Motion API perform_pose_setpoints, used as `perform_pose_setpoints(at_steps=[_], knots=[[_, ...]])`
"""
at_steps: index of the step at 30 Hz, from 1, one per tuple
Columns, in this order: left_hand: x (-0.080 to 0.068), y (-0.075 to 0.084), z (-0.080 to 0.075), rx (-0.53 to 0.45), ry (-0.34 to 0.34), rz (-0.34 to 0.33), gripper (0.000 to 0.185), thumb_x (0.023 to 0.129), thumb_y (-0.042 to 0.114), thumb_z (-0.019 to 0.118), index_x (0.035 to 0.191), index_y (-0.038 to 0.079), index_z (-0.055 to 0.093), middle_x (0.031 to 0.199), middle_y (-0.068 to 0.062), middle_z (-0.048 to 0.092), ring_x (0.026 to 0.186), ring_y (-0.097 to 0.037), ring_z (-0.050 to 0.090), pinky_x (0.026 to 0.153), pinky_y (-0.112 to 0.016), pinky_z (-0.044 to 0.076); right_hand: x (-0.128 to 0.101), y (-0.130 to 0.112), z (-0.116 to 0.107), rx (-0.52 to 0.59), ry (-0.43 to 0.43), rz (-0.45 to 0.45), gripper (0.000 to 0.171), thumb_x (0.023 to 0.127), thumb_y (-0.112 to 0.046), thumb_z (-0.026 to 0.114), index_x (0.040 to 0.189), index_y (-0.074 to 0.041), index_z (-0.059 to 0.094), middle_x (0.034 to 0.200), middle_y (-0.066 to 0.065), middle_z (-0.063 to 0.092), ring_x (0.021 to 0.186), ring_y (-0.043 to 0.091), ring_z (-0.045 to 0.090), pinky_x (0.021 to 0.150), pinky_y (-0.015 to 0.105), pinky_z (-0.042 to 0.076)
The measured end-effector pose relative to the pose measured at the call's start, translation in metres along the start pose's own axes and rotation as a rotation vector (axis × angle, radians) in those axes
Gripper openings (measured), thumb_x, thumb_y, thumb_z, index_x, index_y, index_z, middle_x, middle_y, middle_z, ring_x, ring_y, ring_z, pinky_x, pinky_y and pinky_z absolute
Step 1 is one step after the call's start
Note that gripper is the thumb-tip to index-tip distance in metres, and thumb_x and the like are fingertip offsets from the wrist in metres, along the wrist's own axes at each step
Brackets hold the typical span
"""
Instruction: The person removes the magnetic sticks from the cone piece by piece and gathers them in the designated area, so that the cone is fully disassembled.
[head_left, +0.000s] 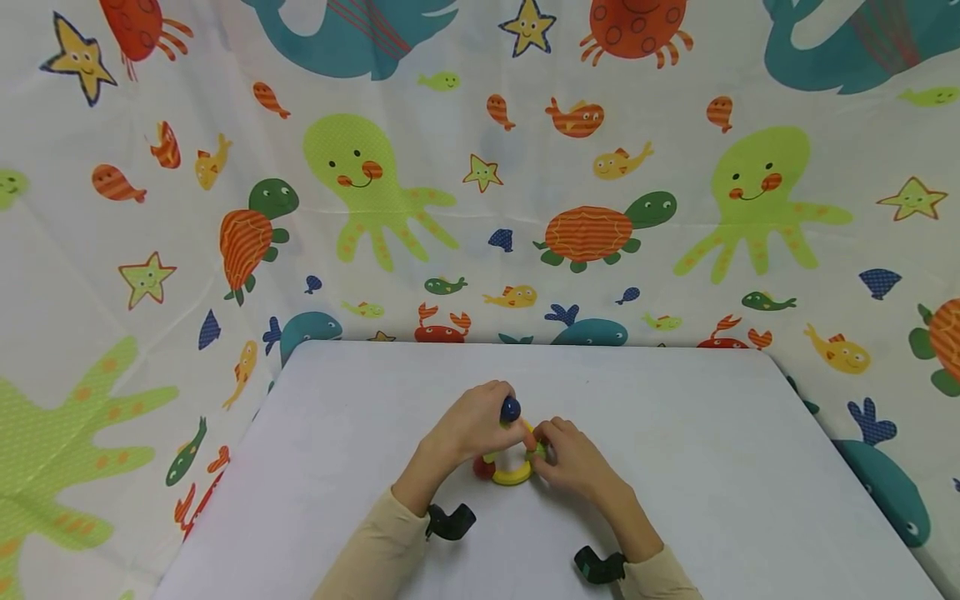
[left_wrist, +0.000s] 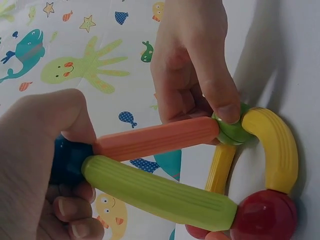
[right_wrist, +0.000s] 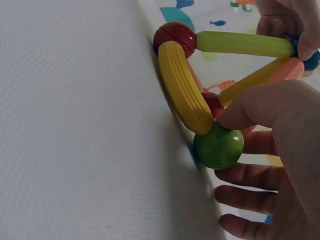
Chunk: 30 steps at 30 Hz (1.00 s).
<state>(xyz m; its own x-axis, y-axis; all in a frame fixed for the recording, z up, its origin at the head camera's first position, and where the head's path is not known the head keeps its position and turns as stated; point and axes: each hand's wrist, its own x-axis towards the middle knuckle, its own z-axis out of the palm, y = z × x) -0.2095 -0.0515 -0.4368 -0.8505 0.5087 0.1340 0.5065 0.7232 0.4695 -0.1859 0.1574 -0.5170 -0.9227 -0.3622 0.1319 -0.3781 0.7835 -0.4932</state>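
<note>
At the top of a toy frame of coloured rods and balls, my left hand (head_left: 474, 423) grips a blue ball (head_left: 510, 408). Low on its right side, my right hand (head_left: 577, 458) pinches a green ball (right_wrist: 219, 146) between thumb and fingers. An orange rod (left_wrist: 160, 136) slopes from the blue ball to the green one. The lime rod (left_wrist: 160, 190) runs from the blue ball to a red ball (left_wrist: 264, 216). A curved yellow rod (left_wrist: 275, 145) joins red and green along the base. Behind, a second red ball (right_wrist: 212, 104) is partly hidden.
The toy stands near the middle of a white table (head_left: 337, 417). A hanging cloth (head_left: 465, 233) printed with sea animals rises beyond the far edge. Each wrist wears a black mount, one at the left (head_left: 452, 522) and another at the right (head_left: 600, 567).
</note>
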Motion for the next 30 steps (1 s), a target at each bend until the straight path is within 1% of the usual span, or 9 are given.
perform_pose_setpoints(at_steps=[4, 7, 11, 17, 24, 30], knots=[[0.0001, -0.0026, 0.0024, 0.000, 0.020, 0.026, 0.022, 0.090, 0.031, 0.063, 0.100, 0.010, 0.063, 0.089, 0.002, 0.061, 0.075, -0.009, 0.056, 0.068, -0.019, 0.051, -0.0001, 0.0003, 0.0008, -0.011, -0.010, 0.007, 0.022, 0.084, -0.027, 0.069, 0.104, -0.018, 0.065, 0.089, -0.010, 0.052, 0.085, 0.009, 0.046, 0.074, 0.028, 0.044], [0.0000, -0.0040, 0.0030, -0.023, 0.026, 0.038, 0.016, 0.092, 0.027, 0.063, 0.097, 0.012, 0.064, 0.087, 0.003, 0.060, 0.073, -0.009, 0.054, 0.066, -0.017, 0.049, 0.0002, 0.0000, 0.0007, -0.018, -0.012, 0.017, 0.024, 0.083, -0.027, 0.069, 0.105, -0.018, 0.065, 0.089, -0.009, 0.051, 0.085, 0.010, 0.045, 0.074, 0.029, 0.043], [0.0004, -0.0047, 0.0028, -0.043, 0.018, 0.037, 0.016, 0.094, 0.026, 0.063, 0.100, 0.012, 0.063, 0.090, 0.003, 0.060, 0.076, -0.009, 0.054, 0.068, -0.016, 0.050, 0.0010, -0.0006, -0.0003, -0.014, -0.007, 0.024, 0.025, 0.083, -0.027, 0.069, 0.106, -0.018, 0.065, 0.089, -0.010, 0.051, 0.086, 0.010, 0.045, 0.074, 0.030, 0.043], [-0.0003, -0.0053, 0.0017, -0.088, 0.006, 0.006, 0.017, 0.095, 0.025, 0.063, 0.103, 0.010, 0.063, 0.094, 0.001, 0.062, 0.080, -0.011, 0.056, 0.072, -0.017, 0.052, 0.0018, -0.0004, -0.0002, -0.014, -0.019, 0.020, 0.025, 0.084, -0.027, 0.069, 0.106, -0.018, 0.065, 0.089, -0.010, 0.051, 0.086, 0.009, 0.045, 0.074, 0.029, 0.042], [-0.0003, -0.0071, 0.0024, -0.126, 0.013, 0.007, 0.015, 0.096, 0.023, 0.062, 0.103, 0.011, 0.065, 0.094, 0.002, 0.062, 0.081, -0.011, 0.056, 0.074, -0.019, 0.052, 0.0012, -0.0013, -0.0006, -0.007, -0.017, 0.020, 0.026, 0.083, -0.026, 0.068, 0.107, -0.017, 0.065, 0.088, -0.010, 0.051, 0.086, 0.009, 0.045, 0.074, 0.029, 0.042], [-0.0014, -0.0072, 0.0021, -0.137, 0.013, -0.001, 0.016, 0.096, 0.022, 0.062, 0.106, 0.010, 0.064, 0.101, 0.000, 0.064, 0.086, -0.012, 0.058, 0.080, -0.022, 0.056, 0.0012, -0.0020, -0.0008, -0.007, -0.020, 0.026, 0.026, 0.083, -0.026, 0.069, 0.107, -0.017, 0.065, 0.088, -0.009, 0.051, 0.085, 0.009, 0.045, 0.073, 0.029, 0.042]])
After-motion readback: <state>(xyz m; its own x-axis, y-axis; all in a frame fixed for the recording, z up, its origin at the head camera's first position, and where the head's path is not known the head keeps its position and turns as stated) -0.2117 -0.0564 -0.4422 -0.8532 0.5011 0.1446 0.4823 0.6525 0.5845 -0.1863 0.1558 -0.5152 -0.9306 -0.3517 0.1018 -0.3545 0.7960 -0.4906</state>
